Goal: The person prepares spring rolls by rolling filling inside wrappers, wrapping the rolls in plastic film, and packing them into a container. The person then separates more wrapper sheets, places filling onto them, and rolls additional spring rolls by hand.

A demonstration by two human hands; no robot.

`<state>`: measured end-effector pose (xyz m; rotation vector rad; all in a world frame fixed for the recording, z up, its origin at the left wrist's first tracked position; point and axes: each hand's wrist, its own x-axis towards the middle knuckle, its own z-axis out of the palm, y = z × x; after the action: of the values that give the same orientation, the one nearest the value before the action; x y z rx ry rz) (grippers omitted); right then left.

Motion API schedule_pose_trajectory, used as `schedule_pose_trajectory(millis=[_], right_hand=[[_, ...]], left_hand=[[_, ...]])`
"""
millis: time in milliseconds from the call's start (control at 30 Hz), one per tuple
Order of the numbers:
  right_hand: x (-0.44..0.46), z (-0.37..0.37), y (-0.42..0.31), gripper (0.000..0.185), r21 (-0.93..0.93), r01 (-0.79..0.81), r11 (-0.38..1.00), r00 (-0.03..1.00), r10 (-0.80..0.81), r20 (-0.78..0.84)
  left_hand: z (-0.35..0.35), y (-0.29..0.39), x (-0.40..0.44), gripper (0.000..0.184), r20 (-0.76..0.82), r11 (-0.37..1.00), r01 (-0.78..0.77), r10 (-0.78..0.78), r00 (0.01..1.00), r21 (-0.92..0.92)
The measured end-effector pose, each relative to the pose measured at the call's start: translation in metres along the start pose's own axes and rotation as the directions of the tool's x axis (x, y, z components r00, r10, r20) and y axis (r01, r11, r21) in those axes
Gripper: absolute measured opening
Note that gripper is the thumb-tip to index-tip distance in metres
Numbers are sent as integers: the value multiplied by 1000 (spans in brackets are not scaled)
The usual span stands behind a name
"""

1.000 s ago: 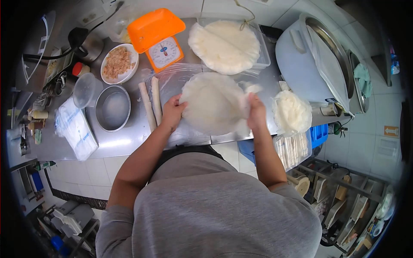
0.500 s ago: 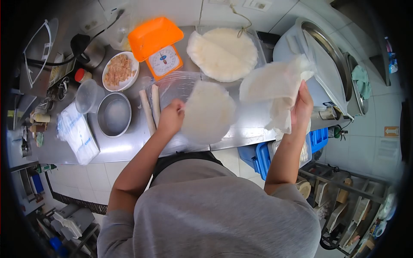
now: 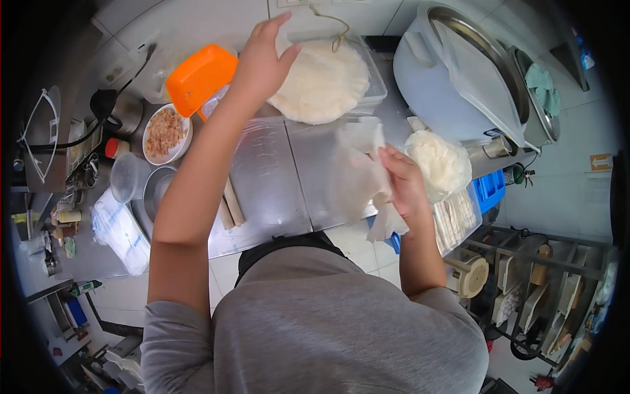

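Observation:
My left hand (image 3: pixel 264 62) is raised at the near-left edge of a stack of thin, pale round wrapper sheets (image 3: pixel 325 82). Its fingers are spread, and nothing shows between them. The stack lies on a clear plastic container (image 3: pixel 375 88). My right hand (image 3: pixel 405 187) pinches a thin, translucent wrapper sheet (image 3: pixel 364 177), which hangs loosely and is blurred. Just beyond that hand sits a rounded pile of crumpled whitish sheets (image 3: pixel 438 164). Two long pale rolls (image 3: pixel 231 207) lie on the steel table (image 3: pixel 272 177), partly behind my left forearm.
A white bowl of minced filling (image 3: pixel 166 133) stands left, beside an orange scale tray (image 3: pixel 200 79). A metal pan (image 3: pixel 156 190) is partly covered by my arm. Plastic bags (image 3: pixel 120 230) lie front left. A large white tub (image 3: pixel 453 79) stands right, above a box of rolls (image 3: pixel 454 220).
My left hand has let go of the round sheet and risen toward the stack, its fingers opening. My right hand has moved left with its sheet. The view has shifted, uncovering the crumpled pile.

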<state>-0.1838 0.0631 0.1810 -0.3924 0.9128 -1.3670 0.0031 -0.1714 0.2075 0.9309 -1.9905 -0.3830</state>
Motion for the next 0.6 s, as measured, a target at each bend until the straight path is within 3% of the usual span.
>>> schedule_pose_trajectory(millis=[67, 100, 167, 233, 267, 300, 367, 467, 600], right_hand=[[13, 8, 10, 33, 64, -113, 991, 991, 108, 77], [27, 3, 19, 36, -21, -150, 988, 986, 151, 70], [68, -23, 47, 42, -191, -216, 957, 972, 230, 51], [105, -39, 62, 45, -561, -226, 797, 973, 207, -98], [118, -44, 71, 47, -714, -236, 659, 972, 173, -161], [127, -51, 78, 50, -802, -136, 581, 988, 20, -153], [138, -64, 85, 58, -933, 41, 356, 960, -274, -62], [115, -54, 83, 72, -947, 146, 285, 923, -385, 26], [85, -72, 96, 83, -838, 289, 463, 918, -381, 106]], left_hand=[[-4, -3, -28, 44, 157, 982, 120, -96, 983, -149], [-6, -6, -44, 43, 234, 959, 187, -136, 963, -214], [-16, -9, -77, 38, 292, 942, 304, -254, 922, -140], [-15, -30, -119, 36, 276, 930, 363, -337, 900, -48], [-11, -42, -148, 37, 327, 971, 235, -236, 915, 43], [-7, -52, -177, 38, 385, 987, 98, -140, 912, 127], [-6, -51, -228, 43, 617, 982, 125, -187, 765, 143], [-10, -41, -261, 45, 627, 941, -9, -218, 748, 338], [-17, -39, -267, 51, 558, 866, 83, -388, 734, 494]])
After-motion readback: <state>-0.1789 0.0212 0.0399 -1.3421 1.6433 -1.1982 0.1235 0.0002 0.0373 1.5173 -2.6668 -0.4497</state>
